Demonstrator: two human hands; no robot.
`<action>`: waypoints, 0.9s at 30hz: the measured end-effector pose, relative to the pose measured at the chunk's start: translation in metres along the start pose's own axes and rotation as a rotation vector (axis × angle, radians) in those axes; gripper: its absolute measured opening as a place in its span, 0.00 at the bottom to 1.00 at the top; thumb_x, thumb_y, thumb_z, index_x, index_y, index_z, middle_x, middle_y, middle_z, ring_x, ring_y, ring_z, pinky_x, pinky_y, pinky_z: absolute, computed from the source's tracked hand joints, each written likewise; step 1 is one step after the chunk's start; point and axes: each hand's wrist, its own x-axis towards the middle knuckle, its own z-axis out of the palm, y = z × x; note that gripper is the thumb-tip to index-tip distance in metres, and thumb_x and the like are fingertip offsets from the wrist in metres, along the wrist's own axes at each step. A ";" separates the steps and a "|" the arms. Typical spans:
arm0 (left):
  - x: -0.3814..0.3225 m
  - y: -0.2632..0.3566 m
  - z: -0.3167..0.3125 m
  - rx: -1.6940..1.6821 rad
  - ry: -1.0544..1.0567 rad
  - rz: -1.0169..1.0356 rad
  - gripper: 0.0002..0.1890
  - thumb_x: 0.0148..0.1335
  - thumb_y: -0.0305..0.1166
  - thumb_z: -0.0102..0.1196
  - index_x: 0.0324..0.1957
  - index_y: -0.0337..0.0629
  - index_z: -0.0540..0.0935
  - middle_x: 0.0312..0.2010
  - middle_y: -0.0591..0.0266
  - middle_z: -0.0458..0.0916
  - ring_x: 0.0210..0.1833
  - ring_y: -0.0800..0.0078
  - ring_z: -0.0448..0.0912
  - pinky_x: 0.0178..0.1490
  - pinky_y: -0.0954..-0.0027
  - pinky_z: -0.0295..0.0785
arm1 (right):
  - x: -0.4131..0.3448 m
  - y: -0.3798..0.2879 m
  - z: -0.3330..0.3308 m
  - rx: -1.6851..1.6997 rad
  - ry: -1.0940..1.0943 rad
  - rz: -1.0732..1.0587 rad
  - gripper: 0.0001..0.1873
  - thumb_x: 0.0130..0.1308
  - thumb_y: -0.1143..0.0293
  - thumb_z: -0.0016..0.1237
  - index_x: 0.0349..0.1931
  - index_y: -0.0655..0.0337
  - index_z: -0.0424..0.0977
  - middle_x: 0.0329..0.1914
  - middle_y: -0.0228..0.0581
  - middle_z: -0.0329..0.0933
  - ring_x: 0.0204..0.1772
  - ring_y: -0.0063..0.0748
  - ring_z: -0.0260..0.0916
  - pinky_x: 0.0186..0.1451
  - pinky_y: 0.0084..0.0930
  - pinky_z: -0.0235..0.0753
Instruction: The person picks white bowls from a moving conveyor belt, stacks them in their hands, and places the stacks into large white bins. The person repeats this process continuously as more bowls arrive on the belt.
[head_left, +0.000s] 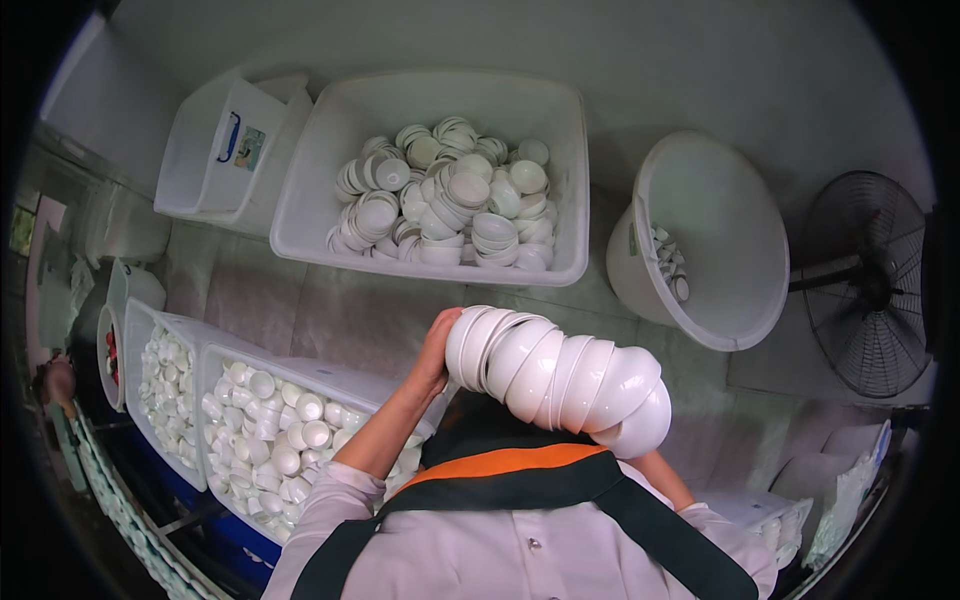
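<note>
A long stack of nested white bowls (562, 375), glossy and lying on its side, is held up in front of my dark apron (510, 487). My left hand (441, 351) grips the stack's left end, its fingers partly hidden by the bowls. Behind the right end, the bowls cover my right hand; only its forearm (670, 480) shows, leading up to them. Beyond the stack, on the floor, a big white plastic tub (431, 271) holds many loose and nested white bowls (465, 187).
Small white cups (262, 442) fill clear bins (206, 420) at left. A tilted round tub (720, 225) with a few small white pieces (670, 262) stands at right beside a black fan (874, 285). White plastic boxes (217, 165) sit at the back left.
</note>
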 end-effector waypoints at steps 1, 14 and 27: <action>0.049 0.021 0.006 0.018 -0.025 -0.025 0.16 0.65 0.38 0.43 0.49 0.39 0.72 0.45 0.61 0.74 0.50 0.74 0.72 0.55 0.71 0.66 | 0.037 0.026 -0.006 -0.010 0.008 0.027 0.26 0.57 0.65 0.53 0.56 0.62 0.64 0.54 0.41 0.68 0.54 0.33 0.68 0.53 0.28 0.71; 0.825 0.247 0.088 0.291 -0.203 -0.354 0.17 0.64 0.40 0.44 0.50 0.42 0.73 0.44 0.63 0.76 0.48 0.75 0.74 0.53 0.72 0.68 | 0.539 0.514 0.025 0.062 0.101 0.317 0.25 0.57 0.66 0.53 0.55 0.61 0.65 0.53 0.41 0.69 0.54 0.34 0.68 0.53 0.29 0.71; 1.403 0.210 0.097 1.016 -0.250 -0.332 0.32 0.54 0.49 0.54 0.56 0.37 0.69 0.54 0.51 0.70 0.56 0.64 0.68 0.59 0.69 0.62 | 0.785 0.967 0.193 0.834 0.651 1.090 0.23 0.62 0.72 0.45 0.58 0.63 0.61 0.55 0.43 0.66 0.58 0.33 0.63 0.59 0.28 0.65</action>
